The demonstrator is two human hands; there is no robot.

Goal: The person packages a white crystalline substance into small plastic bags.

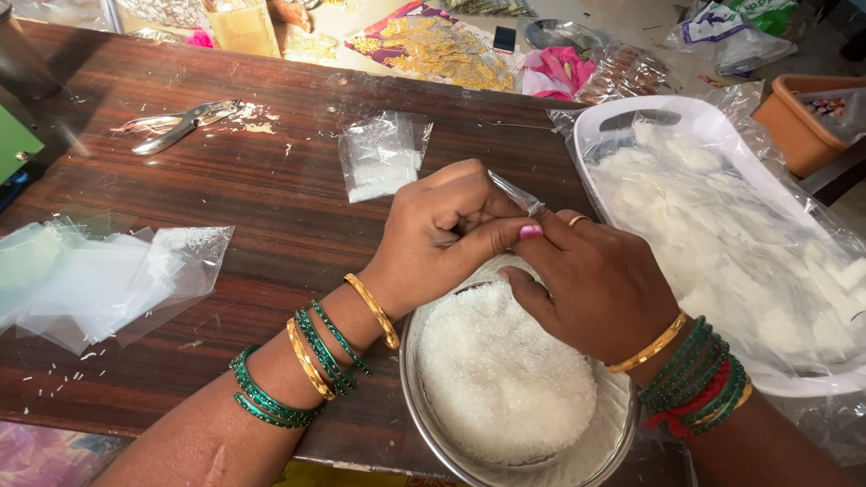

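Your left hand (451,225) and right hand (600,284) are bunched together right over the far rim of the steel bowl (424,406), fingers curled in tight. Between them you've got a small clear plastic pouch (516,192) pinched; its top corner pokes up & away from your knuckles, the rest is hidden behind your fingers. L thumb lies across toward the R index finger, both hands closed on that pouch. Can't tell if anything's inside it yet.

The bowl sits at the near table edge, heaped w/ fine white granules (496,370); your R fingertips dip down to the pile's far edge.

On the wooden table (289,207): a filled little packet (381,155) lies just beyond your L hand, a loose stack of empty clear bags (108,280) well off to the left, a metal punch tool (180,122) at the far left. To the right, a white plastic tray (631,113) lined w/ clear film holds lots of filled white packets (722,234). An orange tub (794,126) stands beyond the tray.
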